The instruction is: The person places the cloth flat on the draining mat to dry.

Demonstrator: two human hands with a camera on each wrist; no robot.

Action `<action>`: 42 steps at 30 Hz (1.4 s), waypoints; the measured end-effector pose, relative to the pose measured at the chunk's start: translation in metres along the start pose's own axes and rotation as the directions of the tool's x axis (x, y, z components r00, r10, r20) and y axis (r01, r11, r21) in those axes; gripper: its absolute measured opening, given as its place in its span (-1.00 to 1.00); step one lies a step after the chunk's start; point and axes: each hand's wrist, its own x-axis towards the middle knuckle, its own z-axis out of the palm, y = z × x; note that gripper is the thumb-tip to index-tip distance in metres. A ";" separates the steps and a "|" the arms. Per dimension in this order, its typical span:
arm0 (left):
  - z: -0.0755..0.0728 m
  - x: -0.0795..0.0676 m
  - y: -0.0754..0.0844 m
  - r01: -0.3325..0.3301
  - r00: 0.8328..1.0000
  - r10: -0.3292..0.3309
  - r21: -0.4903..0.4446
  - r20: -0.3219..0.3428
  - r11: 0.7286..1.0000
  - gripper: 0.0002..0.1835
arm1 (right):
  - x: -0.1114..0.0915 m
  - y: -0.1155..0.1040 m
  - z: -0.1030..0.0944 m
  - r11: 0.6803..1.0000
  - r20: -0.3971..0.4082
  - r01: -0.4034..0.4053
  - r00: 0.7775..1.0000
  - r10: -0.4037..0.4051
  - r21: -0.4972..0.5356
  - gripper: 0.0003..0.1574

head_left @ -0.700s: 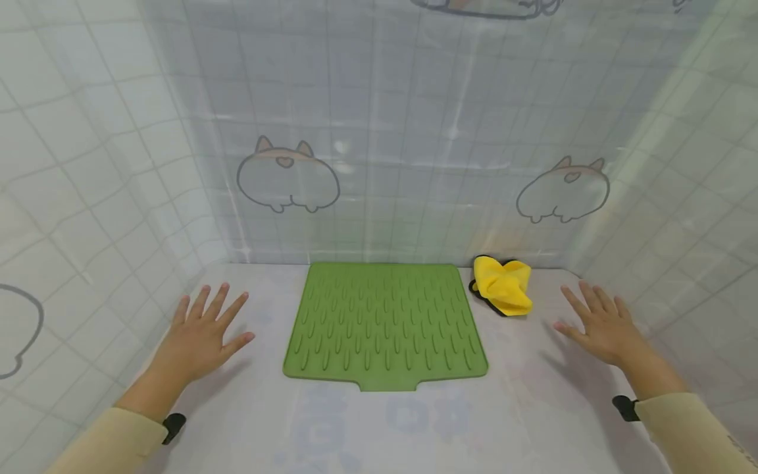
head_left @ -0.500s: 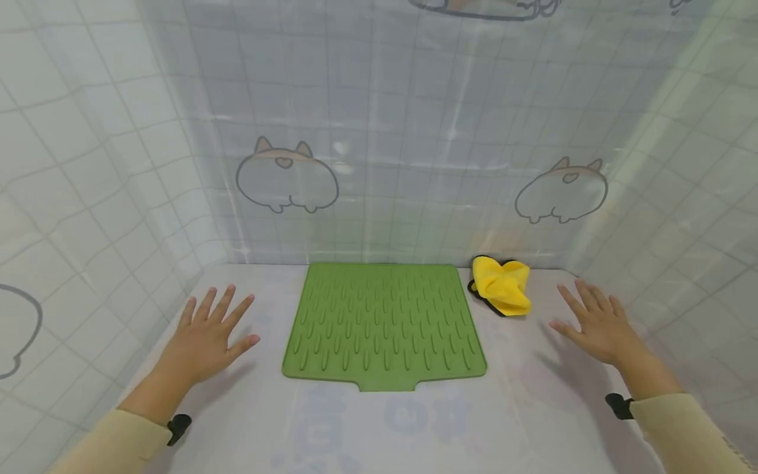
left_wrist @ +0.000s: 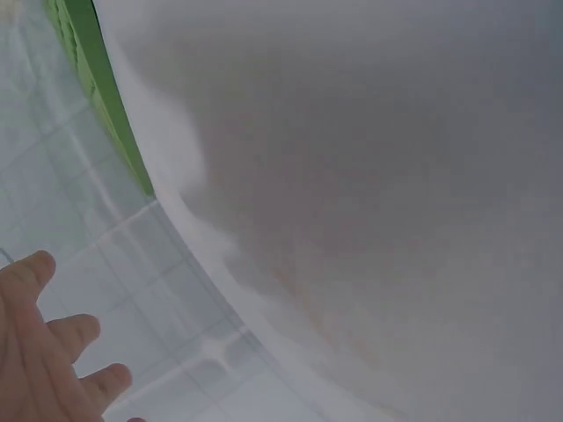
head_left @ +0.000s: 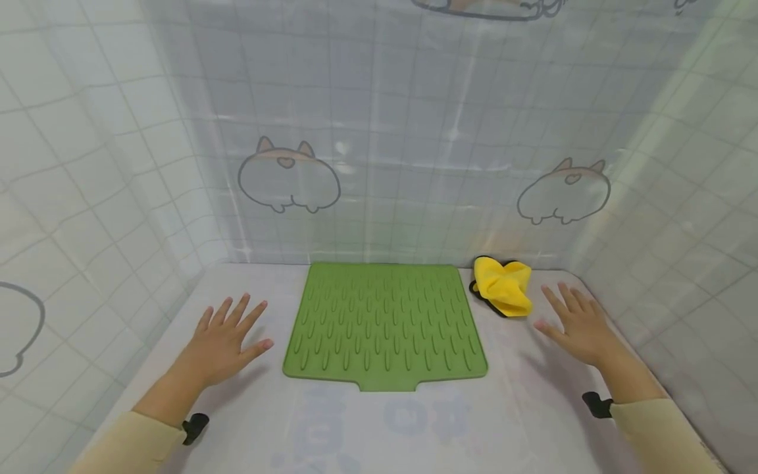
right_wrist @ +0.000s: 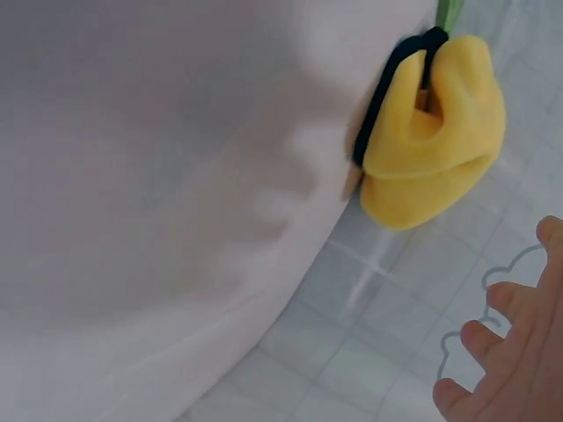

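A green mat with raised ridges and a tab at its front lies flat in the middle of the white surface. To its right rests a crumpled yellow cloth with black edging, also seen in the right wrist view as a bunched cloth. My left hand hovers left of the mat with fingers spread, holding nothing. On the other side, my right hand is held above the surface just right of the cloth, its fingers apart and not touching it.
Pale tiled-pattern sheeting with cartoon outlines rises behind the surface. Similar walls stand close on the left and right. Faint printed shapes mark the white surface in front of the mat.
Both hands have moved inward: the left hand rightward toward the mat, the right hand leftward toward the cloth. The mat and cloth have stayed in place.
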 end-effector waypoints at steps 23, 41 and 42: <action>0.010 0.009 0.027 0.022 0.986 0.004 -0.149 0.168 0.989 -0.06 | 0.025 -0.026 0.019 0.978 -0.038 -0.058 0.997 0.067 0.203 -0.04; 0.012 0.022 0.036 0.074 0.951 0.002 -0.236 0.309 0.969 0.02 | 0.050 -0.043 0.033 0.953 -0.098 -0.069 0.990 0.102 0.297 -0.14; 0.013 0.023 0.036 0.080 0.950 0.001 -0.244 0.314 0.966 0.02 | 0.051 -0.043 0.033 0.949 -0.097 -0.070 0.990 0.104 0.308 -0.14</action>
